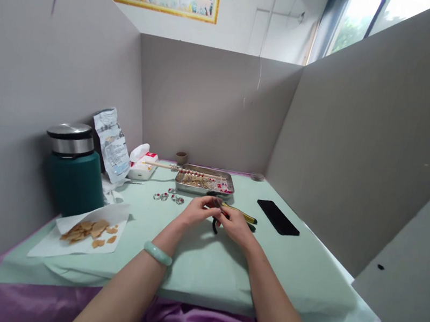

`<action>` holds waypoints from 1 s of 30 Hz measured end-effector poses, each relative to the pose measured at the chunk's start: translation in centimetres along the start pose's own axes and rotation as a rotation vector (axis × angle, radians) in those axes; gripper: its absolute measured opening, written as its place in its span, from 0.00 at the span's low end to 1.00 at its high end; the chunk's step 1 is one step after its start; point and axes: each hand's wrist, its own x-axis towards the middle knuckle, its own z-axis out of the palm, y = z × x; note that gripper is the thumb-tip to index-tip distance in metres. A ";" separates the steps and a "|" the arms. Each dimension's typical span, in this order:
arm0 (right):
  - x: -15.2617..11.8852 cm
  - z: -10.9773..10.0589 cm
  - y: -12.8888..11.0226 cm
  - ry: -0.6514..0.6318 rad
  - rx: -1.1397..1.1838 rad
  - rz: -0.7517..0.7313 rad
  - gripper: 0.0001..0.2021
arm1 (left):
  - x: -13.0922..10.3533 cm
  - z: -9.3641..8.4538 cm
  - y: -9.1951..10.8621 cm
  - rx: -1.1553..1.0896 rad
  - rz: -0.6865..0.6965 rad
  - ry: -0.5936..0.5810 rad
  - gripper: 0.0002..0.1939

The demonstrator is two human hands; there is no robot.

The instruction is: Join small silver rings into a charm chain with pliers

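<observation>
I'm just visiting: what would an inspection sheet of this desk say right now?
Surface: table under a pale green sheet.
Job's things: pliers in both hands; metal tray of small beads; small rings.
Clutter: flask, snacks on paper, phone, packet.
Grips: left hand and right hand meet at the pliers; finger closure unclear.
Cables: nothing seen.
Surroundings: grey partition walls, window.

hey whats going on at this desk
A person sits at a partitioned table, both hands together over it. The right hand grips small pliers; the left hand pinches something tiny at their tip. Beyond them lie finished beaded rings and a metal tray of beads.
</observation>
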 end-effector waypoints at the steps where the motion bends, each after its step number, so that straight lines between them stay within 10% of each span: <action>1: 0.2 0.0 -0.2 -0.001 -0.020 0.000 0.17 | 0.0 0.0 0.0 -0.004 -0.002 0.000 0.17; 13: 0.3 -2.5 1.0 -0.255 0.013 0.198 0.14 | 0.5 -1.1 -0.3 -0.312 0.053 0.338 0.23; 22: 0.1 -1.0 1.4 0.132 -0.484 0.013 0.07 | 0.2 -0.6 0.2 -0.267 -0.055 0.280 0.20; 30: 1.7 1.2 -0.2 0.221 0.139 0.024 0.12 | 0.2 -0.1 -0.1 -0.109 -0.035 0.261 0.23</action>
